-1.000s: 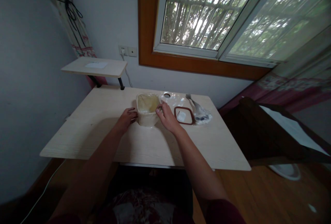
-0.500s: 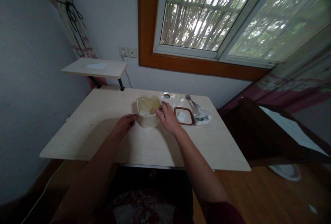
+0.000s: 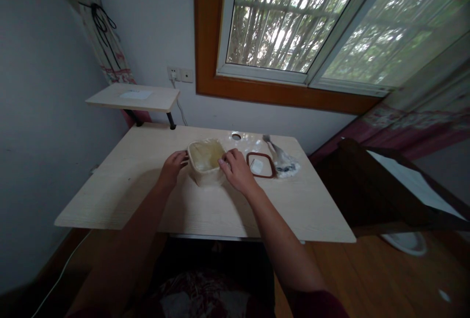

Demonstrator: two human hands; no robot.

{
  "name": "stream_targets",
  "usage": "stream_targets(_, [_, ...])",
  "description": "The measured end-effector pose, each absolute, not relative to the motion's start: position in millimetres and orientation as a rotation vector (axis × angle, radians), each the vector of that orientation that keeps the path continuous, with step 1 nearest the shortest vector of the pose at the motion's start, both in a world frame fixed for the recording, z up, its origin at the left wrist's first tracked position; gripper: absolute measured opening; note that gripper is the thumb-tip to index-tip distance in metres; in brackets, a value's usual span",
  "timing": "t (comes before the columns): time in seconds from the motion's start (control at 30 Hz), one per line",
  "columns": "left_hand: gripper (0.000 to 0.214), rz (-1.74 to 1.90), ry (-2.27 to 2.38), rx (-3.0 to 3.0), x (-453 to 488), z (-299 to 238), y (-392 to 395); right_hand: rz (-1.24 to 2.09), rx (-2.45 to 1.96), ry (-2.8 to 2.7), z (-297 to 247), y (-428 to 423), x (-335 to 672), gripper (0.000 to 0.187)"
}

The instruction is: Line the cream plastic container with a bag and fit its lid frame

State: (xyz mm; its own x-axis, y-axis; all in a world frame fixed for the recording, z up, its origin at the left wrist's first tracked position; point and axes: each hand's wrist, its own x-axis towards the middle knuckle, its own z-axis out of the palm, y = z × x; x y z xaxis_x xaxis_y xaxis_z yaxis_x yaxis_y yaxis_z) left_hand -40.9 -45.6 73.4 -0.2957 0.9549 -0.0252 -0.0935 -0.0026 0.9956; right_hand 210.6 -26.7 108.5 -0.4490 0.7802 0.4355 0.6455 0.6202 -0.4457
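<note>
A pale square container [image 3: 206,162] with a yellowish inside stands on the light wooden table [image 3: 205,205], tilted a little. My left hand [image 3: 172,167] grips its left rim with curled fingers. My right hand [image 3: 237,171] presses against its right side, fingers closed on the rim. A brown-rimmed lid [image 3: 261,164] lies flat just right of my right hand.
A crumpled clear plastic bag with a metal utensil [image 3: 282,160] lies right of the lid. A cable hole [image 3: 236,136] is at the table's back edge. A small raised shelf [image 3: 134,97] stands at the back left. A dark wooden piece of furniture [image 3: 385,190] is at the right.
My left hand has moved from the tabletop up to the container's left rim. The container has shifted slightly left and toward me between both hands.
</note>
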Motion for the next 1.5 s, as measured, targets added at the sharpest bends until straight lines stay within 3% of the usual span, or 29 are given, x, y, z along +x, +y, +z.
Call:
stream_targets(0.2, [0.044,1.477,1.336,1.304,-31.7,116.9,-43.1,0.130,-1.156,-2.291,112.6,-28.2,207.4,0.035])
stream_targets(0.47, [0.048,1.288,1.520,1.545,-31.7,106.8,-14.1,0.023,-1.198,-2.302,114.9,-36.1,202.4,0.040])
stream_targets(0.8, [0.043,1.309,1.239,1.289,-33.1,94.3,-0.6,0.389,-1.158,-1.907,118.3,-14.5,205.1,0.027])
stream_targets(1.07, [0.040,1.260,1.113,1.171,-24.2,103.5,1.0,0.558,-1.117,-2.081,115.9,21.4,193.9,0.038])
stream_targets(1.23, [0.040,1.150,1.019,1.047,-21.9,103.0,-1.5,0.773,-1.247,-2.015,107.1,24.6,193.6,0.023])
stream_targets(1.5, [0.040,1.069,0.933,0.875,-21.0,85.5,-0.5,1.145,-1.191,-1.735,88.7,15.2,197.2,0.048])
